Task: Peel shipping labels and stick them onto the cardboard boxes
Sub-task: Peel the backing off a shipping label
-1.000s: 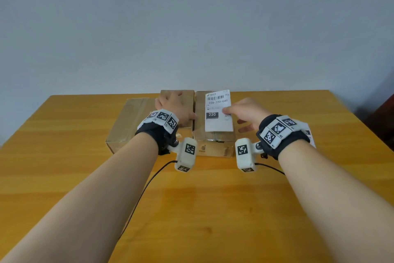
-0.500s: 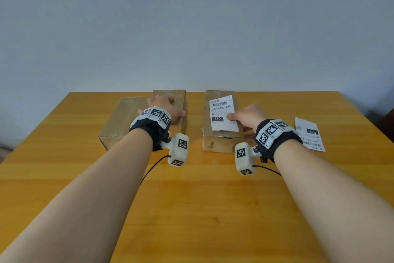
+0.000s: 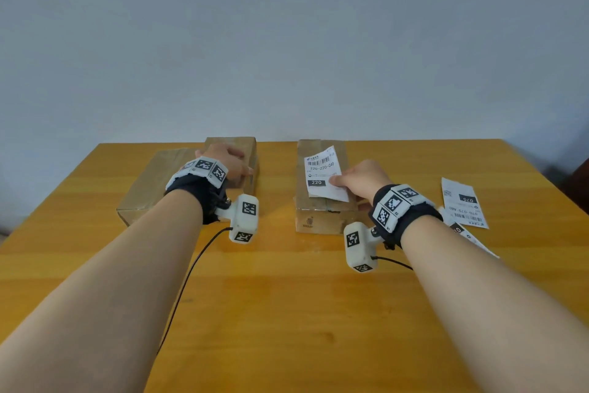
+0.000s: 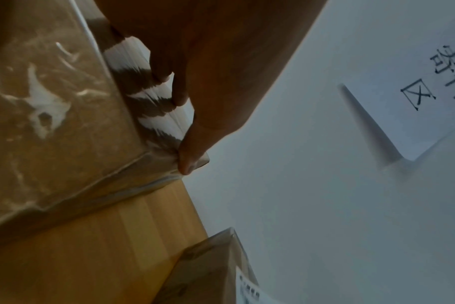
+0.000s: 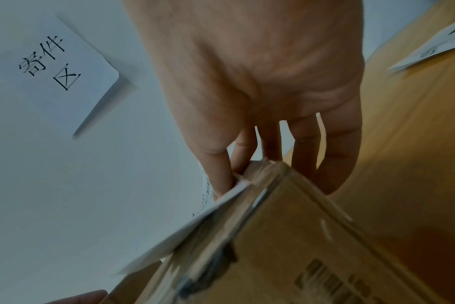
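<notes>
A brown cardboard box (image 3: 318, 217) sits right of the table's middle with a white shipping label (image 3: 320, 169) marked 220 lying askew on its top. My right hand (image 3: 353, 180) grips this box: the thumb presses the label and the fingers reach down the box's right side. The right wrist view shows the label (image 5: 195, 230) sticking out past the box (image 5: 286, 257) edge. My left hand (image 3: 226, 160) holds a second, taped box (image 3: 236, 144) at the left, fingers over its top and thumb at its corner (image 4: 187, 162).
A flat, wider cardboard box (image 3: 149, 185) lies left of the one under my left hand. Loose labels (image 3: 463, 204) lie on the wooden table (image 3: 287, 313) to the right, one partly under my right wrist. A paper sign (image 4: 434, 82) hangs on the wall behind.
The two boxes, side by side before, have come apart: my left hand drew its box left, my right hand took the labelled box right. The label went from held up to lying on the box.
</notes>
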